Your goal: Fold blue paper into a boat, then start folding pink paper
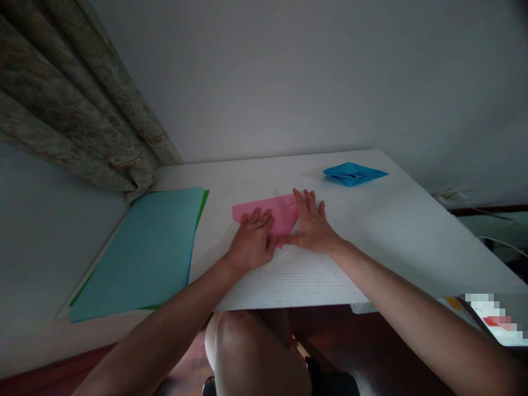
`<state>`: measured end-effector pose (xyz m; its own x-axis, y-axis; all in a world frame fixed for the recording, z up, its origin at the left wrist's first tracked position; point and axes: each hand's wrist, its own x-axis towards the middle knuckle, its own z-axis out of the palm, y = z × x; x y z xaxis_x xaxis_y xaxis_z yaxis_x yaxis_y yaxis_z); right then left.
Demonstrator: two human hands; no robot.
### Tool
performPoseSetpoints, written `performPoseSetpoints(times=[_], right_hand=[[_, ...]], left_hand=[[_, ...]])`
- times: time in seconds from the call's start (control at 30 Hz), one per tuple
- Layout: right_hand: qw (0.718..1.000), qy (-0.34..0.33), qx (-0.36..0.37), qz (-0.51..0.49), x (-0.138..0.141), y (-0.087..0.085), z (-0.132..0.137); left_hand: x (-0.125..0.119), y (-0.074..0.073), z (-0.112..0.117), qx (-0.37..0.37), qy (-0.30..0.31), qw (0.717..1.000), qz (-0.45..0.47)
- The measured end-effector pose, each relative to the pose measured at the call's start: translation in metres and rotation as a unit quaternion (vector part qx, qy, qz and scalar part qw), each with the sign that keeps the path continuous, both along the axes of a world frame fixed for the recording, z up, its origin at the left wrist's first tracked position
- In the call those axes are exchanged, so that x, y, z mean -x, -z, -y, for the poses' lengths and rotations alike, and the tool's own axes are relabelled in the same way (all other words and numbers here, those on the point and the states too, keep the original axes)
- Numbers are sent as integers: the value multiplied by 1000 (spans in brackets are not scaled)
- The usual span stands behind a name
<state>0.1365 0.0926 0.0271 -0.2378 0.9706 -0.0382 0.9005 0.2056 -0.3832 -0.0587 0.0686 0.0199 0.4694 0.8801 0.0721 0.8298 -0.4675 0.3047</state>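
Note:
A folded pink paper (277,212) lies flat on the white table (396,231) in front of me. My left hand (251,242) presses down on its left part with the fingers together and slightly curled. My right hand (312,224) lies flat on the paper's right edge, fingers stretched out and a little apart, thumb pointing toward the left hand. Neither hand lifts or grips the paper.
A stack of light blue sheets (144,253) with a green sheet under it lies at the left of the table. A folded blue paper shape (353,173) sits at the back right. A curtain (82,121) hangs at the left; the wall is behind. My knee (243,346) is under the table edge.

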Motion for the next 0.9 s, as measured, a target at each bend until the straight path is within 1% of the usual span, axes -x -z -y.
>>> performPoseSetpoints(times=[0.23, 0.3, 0.37, 0.5, 0.57, 0.67, 0.8, 0.9], right_hand=[[1000, -8, 3, -18, -6, 0, -1], [1000, 1, 7, -22, -8, 0, -4], [999, 36, 9, -19, -10, -1, -9], [989, 150, 8, -10, -16, 1, -20], [982, 188, 0, -17, -21, 3, -26], [975, 218, -34, -35, -28, 8, -36], [959, 265, -90, -53, -35, 10, -47], [950, 266, -145, -71, -38, 9, -47]], left_hand=[[1, -1, 2, 14, 7, 1000, -2], [1, -1, 2, 20, 6, 1000, -1], [1, -2, 1, 29, 4, 1000, -2], [1, -6, 1, 44, -3, 999, -6], [0, -7, 2, 49, -5, 999, -7], [-1, -8, 3, 52, -5, 999, -6], [1, -5, 1, 47, -3, 999, 7], [9, -3, -7, 52, 4, 998, 23]])
